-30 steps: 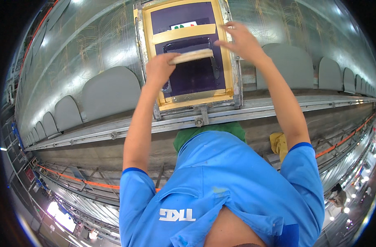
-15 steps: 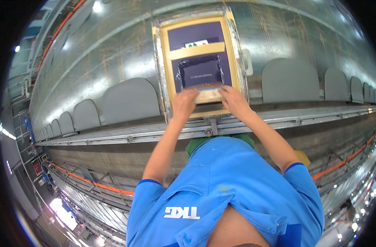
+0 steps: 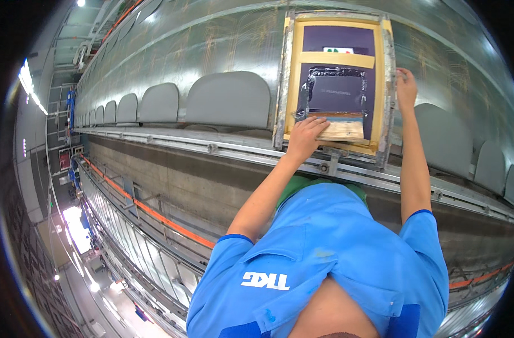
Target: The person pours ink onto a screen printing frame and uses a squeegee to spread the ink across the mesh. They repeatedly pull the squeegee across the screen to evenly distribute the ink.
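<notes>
A screen-printing frame (image 3: 386,50) with yellow tape and a dark purple mesh (image 3: 336,90) lies on the metal table. A wooden squeegee (image 3: 341,129) rests across the lower mesh, below a rectangle edged with glossy dark ink. My left hand (image 3: 310,135) grips the squeegee's left end, fingers over the wood. My right hand (image 3: 406,87) is at the frame's right side, fingers curled on the edge; any handle there is hidden under it. A small white patch with green and red shapes shows above the middle tape strip.
Grey rounded flat pieces (image 3: 229,98) line the long metal table (image 3: 240,39) on both sides of the frame. A metal rail (image 3: 212,147) runs along its front edge. An orange strip (image 3: 150,205) runs lower left, beside racks and ceiling lights at the far left.
Both hands brought the squeegee down to the mesh's lower part. My right hand then left it for the frame's right side. The view has turned, shifting the frame rightward.
</notes>
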Tool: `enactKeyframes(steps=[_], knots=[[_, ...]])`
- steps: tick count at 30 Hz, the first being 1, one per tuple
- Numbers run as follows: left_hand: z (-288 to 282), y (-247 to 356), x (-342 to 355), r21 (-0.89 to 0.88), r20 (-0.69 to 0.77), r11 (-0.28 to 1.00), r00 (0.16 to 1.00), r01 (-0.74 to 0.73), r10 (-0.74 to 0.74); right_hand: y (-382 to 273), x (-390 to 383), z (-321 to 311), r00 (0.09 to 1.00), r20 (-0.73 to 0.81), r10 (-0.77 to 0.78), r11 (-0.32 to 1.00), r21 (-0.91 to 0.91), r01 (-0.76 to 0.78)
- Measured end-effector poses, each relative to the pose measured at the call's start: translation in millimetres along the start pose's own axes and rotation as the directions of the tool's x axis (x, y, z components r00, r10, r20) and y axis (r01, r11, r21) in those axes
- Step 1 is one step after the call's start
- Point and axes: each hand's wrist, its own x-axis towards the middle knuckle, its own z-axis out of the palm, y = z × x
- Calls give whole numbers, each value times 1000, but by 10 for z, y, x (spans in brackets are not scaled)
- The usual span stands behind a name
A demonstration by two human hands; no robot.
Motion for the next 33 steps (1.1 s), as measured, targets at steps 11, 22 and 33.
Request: enactKeyframes(steps=[11, 22, 33], knots=[[-1173, -1507, -502, -6, 4, 998, 998, 57, -57, -1336, -873, 1632, 985, -73, -154, 986, 59, 159], [-2148, -2807, -738, 152, 134, 986, 987, 66, -87, -2141, -1339, 3026, 998, -62, 8, 976, 217, 6], [-2255, -3072, -1111, 125, 127, 982, 984, -138, 122, -1890, -1311, 3189, 999, -36, 5, 1000, -10, -5]])
